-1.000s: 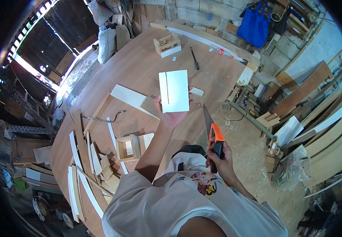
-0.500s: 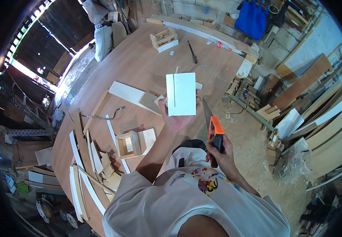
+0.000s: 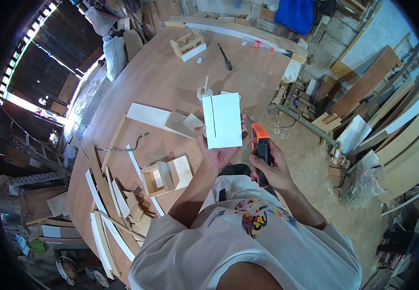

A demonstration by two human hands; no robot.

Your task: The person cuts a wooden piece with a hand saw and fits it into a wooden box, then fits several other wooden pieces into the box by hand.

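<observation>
The right hand (image 3: 277, 168) has brought the saw (image 3: 263, 149) nearer the board (image 3: 224, 121).

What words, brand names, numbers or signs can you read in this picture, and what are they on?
None can be read.
Shirt: a colourful printed design on the front; any lettering is too small to read.
Orange-and-black saw: no legible brand or number.
White board: only a dark straight line, no writing.
Red-and-clear item at the table's far edge: too small to read.
</observation>
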